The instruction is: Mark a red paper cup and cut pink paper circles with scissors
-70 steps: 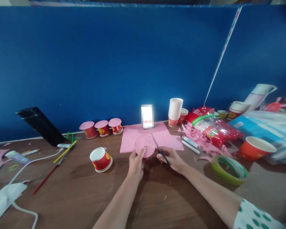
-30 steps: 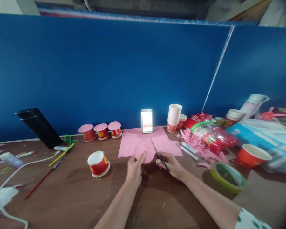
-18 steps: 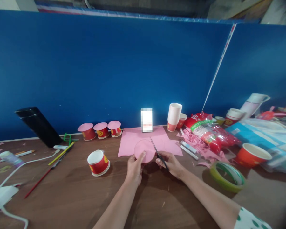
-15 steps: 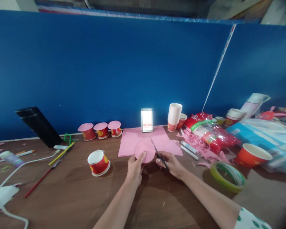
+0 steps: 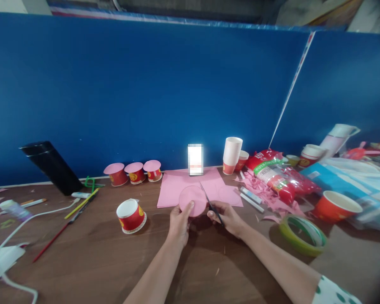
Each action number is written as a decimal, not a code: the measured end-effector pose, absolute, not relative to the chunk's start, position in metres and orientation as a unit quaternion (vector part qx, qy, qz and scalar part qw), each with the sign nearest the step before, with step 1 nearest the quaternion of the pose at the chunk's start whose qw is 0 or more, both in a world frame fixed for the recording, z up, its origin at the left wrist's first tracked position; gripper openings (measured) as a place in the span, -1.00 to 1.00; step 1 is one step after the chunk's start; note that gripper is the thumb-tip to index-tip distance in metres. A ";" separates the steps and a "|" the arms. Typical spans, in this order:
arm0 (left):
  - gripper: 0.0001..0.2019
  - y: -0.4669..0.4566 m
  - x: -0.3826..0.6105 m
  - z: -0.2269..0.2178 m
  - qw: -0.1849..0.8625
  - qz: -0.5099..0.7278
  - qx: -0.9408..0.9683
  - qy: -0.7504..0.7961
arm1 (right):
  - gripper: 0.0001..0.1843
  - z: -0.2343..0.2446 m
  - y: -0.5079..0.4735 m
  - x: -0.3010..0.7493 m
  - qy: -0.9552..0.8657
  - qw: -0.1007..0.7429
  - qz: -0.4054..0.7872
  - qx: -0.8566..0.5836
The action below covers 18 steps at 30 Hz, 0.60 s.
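Observation:
My left hand [image 5: 180, 221] is closed on a round pink paper disc [image 5: 192, 196], thumb on top and fingers underneath. In my right hand [image 5: 229, 217] is a pair of dark scissors [image 5: 215, 213], its blades pointing up and left along the disc's right edge. Behind both hands lie pink paper sheets [image 5: 174, 185]; a circle outline shows on the piece at their right. To the left, a cut-down red paper cup [image 5: 131, 217] stands with its white opening up. Three red cups [image 5: 135, 175] topped with pink discs line the wall.
A black bottle [image 5: 53, 166] leans at the left, near a yellow stick [image 5: 82, 203] and a white cable [image 5: 34, 217]. At the right are stacked paper cups [image 5: 232, 156], pink scraps [image 5: 256, 185], a red plastic bag [image 5: 272, 175], a tape roll [image 5: 288, 236] and an orange cup [image 5: 332, 209].

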State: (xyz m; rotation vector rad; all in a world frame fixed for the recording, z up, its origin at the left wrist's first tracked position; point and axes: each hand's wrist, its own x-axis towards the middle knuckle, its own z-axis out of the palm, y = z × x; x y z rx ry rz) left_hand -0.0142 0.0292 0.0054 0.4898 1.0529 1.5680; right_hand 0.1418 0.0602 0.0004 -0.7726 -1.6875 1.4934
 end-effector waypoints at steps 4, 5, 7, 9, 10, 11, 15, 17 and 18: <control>-0.63 0.029 -0.014 0.006 0.557 0.666 0.209 0.450 | -0.65 0.002 0.060 0.142 -0.658 0.368 0.585 -0.300; -0.63 0.029 -0.014 0.005 0.557 0.668 0.210 0.447 | -0.64 0.003 0.059 0.142 -0.657 0.367 0.584 -0.302; -0.63 0.030 -0.014 0.004 0.557 0.669 0.216 0.442 | -0.62 0.004 0.059 0.141 -0.655 0.368 0.583 -0.310; -0.62 0.030 -0.015 0.002 0.558 0.668 0.222 0.439 | -0.59 0.005 0.059 0.141 -0.649 0.369 0.584 -0.318; -0.62 0.031 -0.015 0.001 0.558 0.667 0.224 0.440 | -0.58 0.004 0.059 0.141 -0.646 0.369 0.586 -0.322; -0.62 0.031 -0.015 0.001 0.558 0.666 0.225 0.441 | -0.57 0.004 0.059 0.141 -0.643 0.369 0.587 -0.325; -0.61 0.030 -0.015 0.002 0.555 0.669 0.226 0.440 | -0.55 0.002 0.060 0.141 -0.635 0.372 0.593 -0.327; -0.60 0.030 -0.015 0.003 0.555 0.671 0.226 0.437 | -0.55 0.002 0.060 0.141 -0.636 0.372 0.592 -0.327; -0.60 0.029 -0.014 0.003 0.556 0.672 0.225 0.435 | -0.56 0.002 0.060 0.141 -0.637 0.372 0.591 -0.327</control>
